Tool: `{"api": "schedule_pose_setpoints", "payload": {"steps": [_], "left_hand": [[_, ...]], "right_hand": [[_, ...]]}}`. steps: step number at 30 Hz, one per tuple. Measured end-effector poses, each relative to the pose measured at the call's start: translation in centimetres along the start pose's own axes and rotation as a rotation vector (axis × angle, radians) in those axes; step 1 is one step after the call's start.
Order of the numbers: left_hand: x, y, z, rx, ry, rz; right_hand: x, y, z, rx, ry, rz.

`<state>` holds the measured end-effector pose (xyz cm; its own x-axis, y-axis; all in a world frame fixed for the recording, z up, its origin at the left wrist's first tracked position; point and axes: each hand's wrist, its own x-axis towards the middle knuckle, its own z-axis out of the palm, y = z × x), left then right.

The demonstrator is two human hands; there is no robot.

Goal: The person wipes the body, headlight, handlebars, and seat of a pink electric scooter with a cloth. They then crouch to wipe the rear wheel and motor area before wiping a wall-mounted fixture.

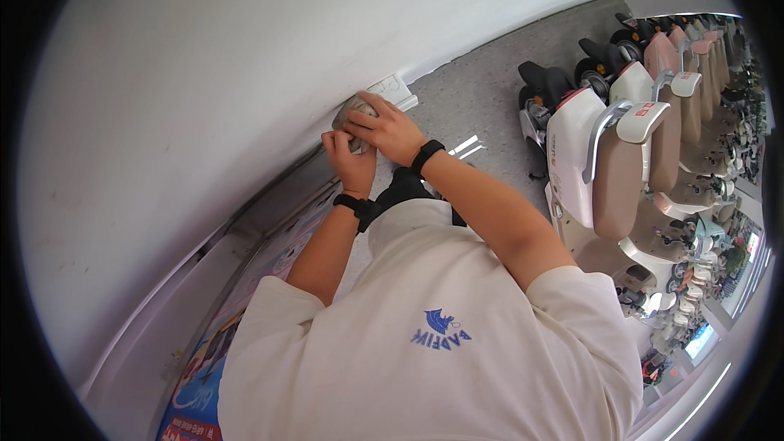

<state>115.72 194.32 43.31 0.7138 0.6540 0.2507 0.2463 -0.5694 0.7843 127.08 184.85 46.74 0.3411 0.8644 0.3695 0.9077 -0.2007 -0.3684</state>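
Both hands meet at a crumpled, greyish-brown bundle (353, 111), which looks like a rag, close against the white wall (202, 92). My right hand (387, 128) lies over its right side with the fingers curled across it. My left hand (352, 159) pinches its lower edge with bent fingers. Part of the bundle is hidden under the fingers. Just beyond my right hand, a white plastic fitting (395, 92), like a socket or trunking piece, sits along the foot of the wall.
A row of electric scooters (588, 153) with brown seats stands to the right on the speckled grey floor (478, 86). At lower left, a ledge (184, 294) runs along the wall beside a colourful printed panel (202, 392). White strips (467, 147) show on the floor.
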Motion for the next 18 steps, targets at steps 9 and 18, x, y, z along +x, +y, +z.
{"api": "schedule_pose_setpoints", "payload": {"steps": [9, 18], "left_hand": [[1.5, 2.1, 2.9, -0.018, -0.101, -0.085], [2.2, 2.2, 4.5, -0.024, -0.058, -0.112]], "right_hand": [[-1.6, 2.8, 0.0, 0.076, -0.045, 0.162], [-1.8, 3.3, 0.5, 0.051, -0.057, 0.263]]}}
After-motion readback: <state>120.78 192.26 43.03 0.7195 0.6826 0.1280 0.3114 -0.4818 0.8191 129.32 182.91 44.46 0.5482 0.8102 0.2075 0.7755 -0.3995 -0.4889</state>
